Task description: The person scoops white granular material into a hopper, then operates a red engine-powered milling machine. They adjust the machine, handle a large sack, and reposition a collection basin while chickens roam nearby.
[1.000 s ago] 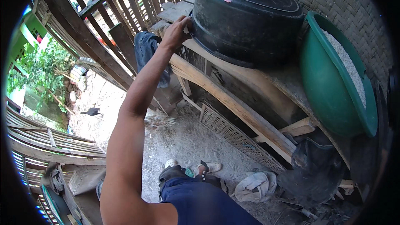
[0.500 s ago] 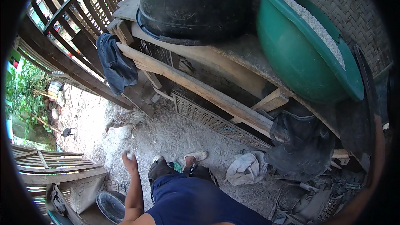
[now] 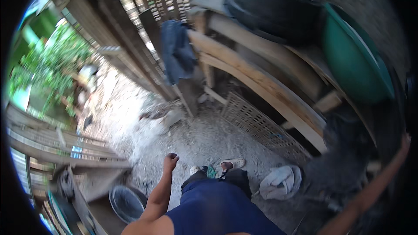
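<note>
My left hand [image 3: 171,161] hangs over the dusty ground to the left of my feet. Its fingers are curled in, and nothing shows in them. At the far right rim my right hand [image 3: 406,142] is stretched out beside dark material. Blur and shadow hide its fingers, so I cannot tell whether it touches or grips anything. The nearest large thing to it is a green basin [image 3: 355,61], tilted on a wooden bench [image 3: 261,30]. A big black tub [image 3: 272,11] stands on the same bench, left of the basin.
Dark blue cloth [image 3: 177,54] hangs on the bench's end. A slatted crate panel [image 3: 261,124] leans below. A pale sack [image 3: 281,182] lies right of my feet. At lower left stand a dark round basin [image 3: 127,202] and a wooden slatted structure [image 3: 65,156]. Green plants [image 3: 52,61] grow beyond the fence.
The whole view has swung left, so the bench, tub and basin sit farther right. My left hand is more closed than before. My right hand now shows at the right rim.
</note>
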Tool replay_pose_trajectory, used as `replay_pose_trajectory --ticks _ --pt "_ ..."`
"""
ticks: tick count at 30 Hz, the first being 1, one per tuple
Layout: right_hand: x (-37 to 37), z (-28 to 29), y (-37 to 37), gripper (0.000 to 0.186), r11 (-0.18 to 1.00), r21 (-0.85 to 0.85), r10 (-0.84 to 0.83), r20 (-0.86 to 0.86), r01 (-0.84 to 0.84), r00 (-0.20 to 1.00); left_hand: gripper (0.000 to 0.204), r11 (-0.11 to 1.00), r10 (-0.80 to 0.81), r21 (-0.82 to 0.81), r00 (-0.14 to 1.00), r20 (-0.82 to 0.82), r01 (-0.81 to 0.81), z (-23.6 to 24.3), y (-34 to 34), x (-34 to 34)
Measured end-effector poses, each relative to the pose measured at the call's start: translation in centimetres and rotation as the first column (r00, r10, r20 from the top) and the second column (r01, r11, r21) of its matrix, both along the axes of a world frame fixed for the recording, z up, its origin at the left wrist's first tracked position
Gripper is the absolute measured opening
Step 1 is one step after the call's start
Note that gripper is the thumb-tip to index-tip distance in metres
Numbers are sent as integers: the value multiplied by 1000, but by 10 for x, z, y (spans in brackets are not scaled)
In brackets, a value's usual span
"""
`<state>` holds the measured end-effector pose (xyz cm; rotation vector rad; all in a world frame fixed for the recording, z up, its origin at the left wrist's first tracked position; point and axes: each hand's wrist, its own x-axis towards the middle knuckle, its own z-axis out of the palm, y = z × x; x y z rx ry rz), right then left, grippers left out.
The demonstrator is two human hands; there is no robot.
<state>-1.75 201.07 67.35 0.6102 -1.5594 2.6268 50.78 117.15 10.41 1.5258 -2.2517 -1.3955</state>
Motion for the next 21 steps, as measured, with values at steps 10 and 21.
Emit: replay_pose_trajectory --ticks 10,21 --pt "190 -377 -300 28 609 -767 499 568 202 654 24 824 -537 -56 808 243 564 -4 -45 89" --pt "6 -613 -243 25 521 -371 65 915 768 398 22 993 -87 117 827 555 26 63 88 166"
